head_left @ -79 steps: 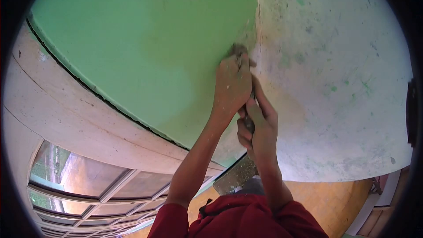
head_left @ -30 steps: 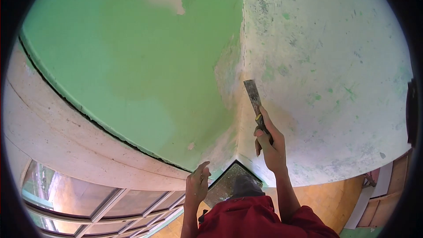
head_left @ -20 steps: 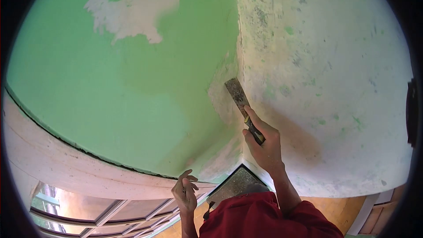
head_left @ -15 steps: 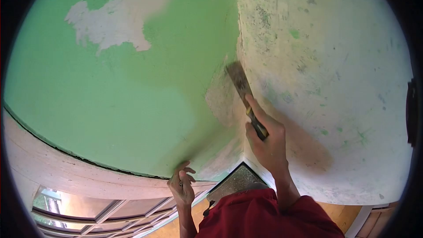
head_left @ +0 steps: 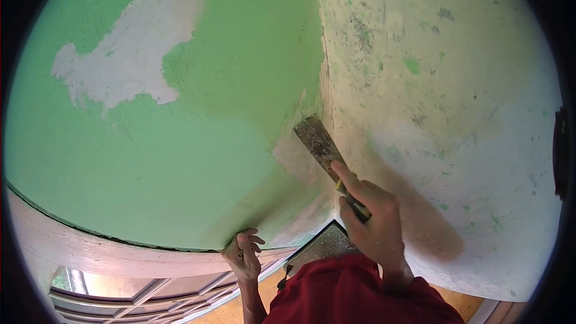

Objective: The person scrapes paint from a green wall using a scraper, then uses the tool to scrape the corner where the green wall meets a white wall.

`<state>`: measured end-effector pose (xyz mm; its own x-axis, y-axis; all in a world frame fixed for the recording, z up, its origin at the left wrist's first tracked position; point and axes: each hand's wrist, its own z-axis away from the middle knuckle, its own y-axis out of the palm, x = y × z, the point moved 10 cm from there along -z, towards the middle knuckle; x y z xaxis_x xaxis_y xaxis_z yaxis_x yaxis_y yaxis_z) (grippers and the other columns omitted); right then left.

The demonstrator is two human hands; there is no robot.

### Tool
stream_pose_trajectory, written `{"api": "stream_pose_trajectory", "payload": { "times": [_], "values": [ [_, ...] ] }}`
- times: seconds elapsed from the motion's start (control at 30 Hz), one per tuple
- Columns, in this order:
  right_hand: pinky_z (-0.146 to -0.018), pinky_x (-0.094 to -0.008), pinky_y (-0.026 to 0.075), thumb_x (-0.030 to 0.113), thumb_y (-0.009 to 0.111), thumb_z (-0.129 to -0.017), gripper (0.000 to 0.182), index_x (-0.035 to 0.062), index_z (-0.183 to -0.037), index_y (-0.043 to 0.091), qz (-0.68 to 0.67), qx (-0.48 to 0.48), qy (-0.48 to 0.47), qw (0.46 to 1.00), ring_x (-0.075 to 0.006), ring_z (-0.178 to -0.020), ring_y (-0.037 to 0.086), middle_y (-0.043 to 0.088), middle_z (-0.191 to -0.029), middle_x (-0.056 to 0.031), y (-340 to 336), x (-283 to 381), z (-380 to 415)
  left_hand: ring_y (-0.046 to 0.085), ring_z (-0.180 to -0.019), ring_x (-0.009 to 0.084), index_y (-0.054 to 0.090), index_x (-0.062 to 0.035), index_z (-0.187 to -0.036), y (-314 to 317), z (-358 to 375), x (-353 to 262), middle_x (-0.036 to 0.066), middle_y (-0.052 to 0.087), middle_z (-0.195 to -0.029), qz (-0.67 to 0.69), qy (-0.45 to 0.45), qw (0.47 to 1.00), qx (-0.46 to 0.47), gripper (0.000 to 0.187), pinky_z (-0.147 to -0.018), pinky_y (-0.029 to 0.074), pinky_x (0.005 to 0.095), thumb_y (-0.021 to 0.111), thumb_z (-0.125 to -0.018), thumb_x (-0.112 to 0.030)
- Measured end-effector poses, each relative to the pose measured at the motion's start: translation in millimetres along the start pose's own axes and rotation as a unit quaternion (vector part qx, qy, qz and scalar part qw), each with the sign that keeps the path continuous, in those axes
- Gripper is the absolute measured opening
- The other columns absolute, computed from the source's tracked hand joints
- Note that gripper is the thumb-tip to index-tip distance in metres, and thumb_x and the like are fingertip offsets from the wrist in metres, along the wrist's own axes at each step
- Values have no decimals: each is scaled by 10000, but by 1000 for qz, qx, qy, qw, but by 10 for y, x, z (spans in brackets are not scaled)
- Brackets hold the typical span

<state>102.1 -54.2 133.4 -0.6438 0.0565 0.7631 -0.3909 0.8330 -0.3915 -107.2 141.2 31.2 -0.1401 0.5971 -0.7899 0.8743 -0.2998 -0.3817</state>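
Note:
My right hand (head_left: 377, 219) grips the handle of a putty knife (head_left: 318, 144), with the index finger laid along its blade. The worn, speckled blade points up and left, its tip at the green wall (head_left: 180, 174) just left of the corner. Around and below the blade lies a scraped, pale patch (head_left: 291, 159) in the green paint. Near the wall's lower edge, my left hand (head_left: 243, 257) has loosely bent fingers spaced apart and nothing visible in them. Whether its fingertips touch the wall cannot be made out.
A larger bare patch (head_left: 135, 42) shows at the upper left of the green wall. The pale, stained wall (head_left: 456, 144) meets it at the corner. Below are a pale ledge (head_left: 120, 252), a paned window (head_left: 114, 297) and a dark-edged speckled surface (head_left: 321, 249) in the corner.
The putty knife and my right hand have moved downward along the corner. The view has shifted, so the wall patches sit lower and further left. My left hand stays near the wall's lower edge.

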Motion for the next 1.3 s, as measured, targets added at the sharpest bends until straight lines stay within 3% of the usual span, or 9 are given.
{"api": "stream_pose_trajectory", "payload": {
  "times": [0.33,0.4,0.6,0.7,0.9,1.0,1.07,1.2,1.3],
  "values": [
    [-593,-379,481,-61,616,-827,609,127,-1403,563,-11,-47,-43,998,-248,-605,589,591,-722,-136,-21,102,-116,549,-430,104,695,49,-833,20,14,9,88,634,-557,0,-16,1000,12,522,-409,402,237,381,-1077,-289],
    [-638,-315,474,-83,616,-795,556,23,-1341,591,10,-5,2,1000,-227,-634,581,608,-758,-155,0,70,-59,552,-436,104,692,51,-846,25,-19,-20,87,634,-559,-1,-13,1000,23,514,-412,403,240,386,-1076,-293],
    [-625,-305,463,-76,625,-798,553,19,-1342,590,15,14,27,999,-208,-617,555,589,-746,-162,-65,98,-21,549,-434,100,689,50,-835,36,-13,-15,88,634,-560,-23,-4,999,38,518,-409,392,241,392,-1076,-300],
    [-593,-359,488,-43,634,-831,586,105,-1394,568,-8,7,9,1000,-249,-609,596,614,-737,-138,99,-52,60,578,-462,140,672,65,-819,40,-2,60,113,670,-642,0,-52,998,46,448,-444,428,275,443,-1057,-237],
    [-609,-365,496,-48,633,-832,571,66,-1388,563,-26,-60,-39,997,-253,-638,613,639,-776,-152,26,147,-211,559,-465,109,681,71,-856,249,-69,-100,110,661,-634,7,-18,996,89,481,-426,407,257,409,-1073,-262],
    [-607,-368,488,-51,629,-842,564,64,-1389,559,6,-7,-17,1000,-251,-651,615,638,-781,-150,80,60,14,556,-466,111,673,76,-876,311,-170,-258,116,666,-651,4,41,994,106,450,-437,411,256,417,-1066,-242],
    [-601,-363,484,-45,630,-848,556,59,-1389,558,2,-29,-40,999,-248,-644,609,632,-776,-149,42,87,-98,545,-456,109,676,70,-875,317,-208,-220,112,662,-639,16,-21,997,78,435,-443,409,256,428,-1061,-235],
    [-648,-291,458,-26,639,-839,516,-31,-1349,563,-29,-74,-45,996,-202,-641,547,633,-823,-150,-3,158,-288,539,-453,105,685,62,-875,291,-152,-187,93,645,-602,-49,37,997,56,423,-447,405,260,440,-1058,-230],
    [-633,-291,455,-13,642,-849,520,-30,-1361,552,-41,-19,-58,997,-212,-639,562,644,-813,-145,268,-80,69,552,-474,124,691,46,-874,293,-179,-259,80,631,-580,-72,75,994,43,407,-479,418,282,448,-1055,-226]
  ]
}}
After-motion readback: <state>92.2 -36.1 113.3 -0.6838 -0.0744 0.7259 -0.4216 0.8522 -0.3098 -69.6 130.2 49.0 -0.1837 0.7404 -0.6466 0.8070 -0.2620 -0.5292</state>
